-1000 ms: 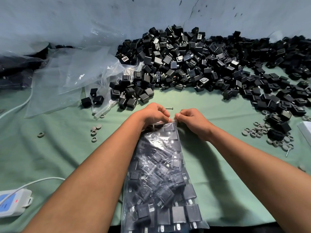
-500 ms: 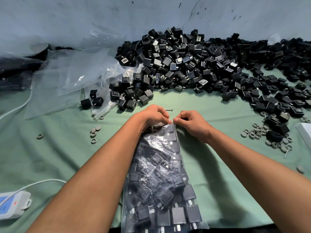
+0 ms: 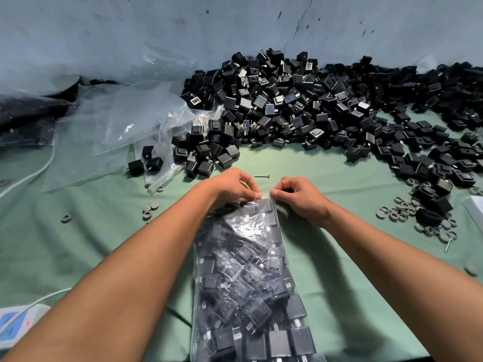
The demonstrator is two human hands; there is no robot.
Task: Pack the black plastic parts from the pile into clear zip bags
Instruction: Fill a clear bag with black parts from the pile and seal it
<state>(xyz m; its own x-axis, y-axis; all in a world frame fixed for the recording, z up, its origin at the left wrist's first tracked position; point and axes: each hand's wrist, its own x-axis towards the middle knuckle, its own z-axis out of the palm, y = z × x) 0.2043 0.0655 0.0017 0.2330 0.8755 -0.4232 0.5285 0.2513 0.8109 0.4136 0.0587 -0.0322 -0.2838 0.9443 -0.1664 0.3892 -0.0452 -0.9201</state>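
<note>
Your left hand [image 3: 232, 186] and right hand [image 3: 298, 192] meet at the far, open end of a clear zip bag [image 3: 248, 278] that lies lengthwise on the green table cover [image 3: 91, 244], each hand pinching the bag's top edge between thumb and curled fingers, the fingertips almost touching one another. The bag is packed with black plastic parts [image 3: 277, 343], some showing metal prongs, and runs from your hands back toward the near edge of the table between your forearms. Beyond your hands, the big pile of loose black parts [image 3: 300, 105] is heaped against the pale wall [image 3: 183, 30] and spreads away to the right along the far side of the table. A small screw [image 3: 262, 176] lies on the cover just past your knuckles. To the far left sits a crumpled heap of empty clear bags [image 3: 109, 131], with a few stray parts resting on its near edge. Grey rubber rings [image 3: 400, 210] are scattered at the right, near the edge of the pile, and a few more lie on the left [image 3: 150, 209]. A white power strip [image 3: 15, 322] with its cable pokes in at the near left corner.
</note>
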